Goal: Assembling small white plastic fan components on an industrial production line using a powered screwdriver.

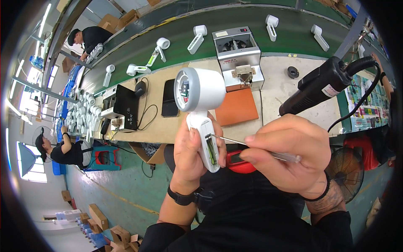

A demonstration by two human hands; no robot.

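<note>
My left hand (pixel 189 147) is wrapped around the handle of a white handheld fan body (pixel 208 90) with a grey-rimmed round head. Inside the head a small circuit board shows. The handle's front is uncovered, with green material and wires in its slot. My right hand (pixel 289 155) pinches a slim metal tool with a clear or shiny rear end (pixel 285 156); its exact kind is unclear. The tool's thin tip is at the upper end of the handle slot. Behind the fan body lies an orange-brown mat (pixel 237 107) on the bench.
A silver machine (pixel 237 56) stands behind the mat. A black corded power tool (pixel 312 86) hangs at right. Several fan bodies lie on the green conveyor (pixel 176 38). At left are a black device (pixel 121 107), a phone (pixel 170 98) and piled fan parts. Two people work at left.
</note>
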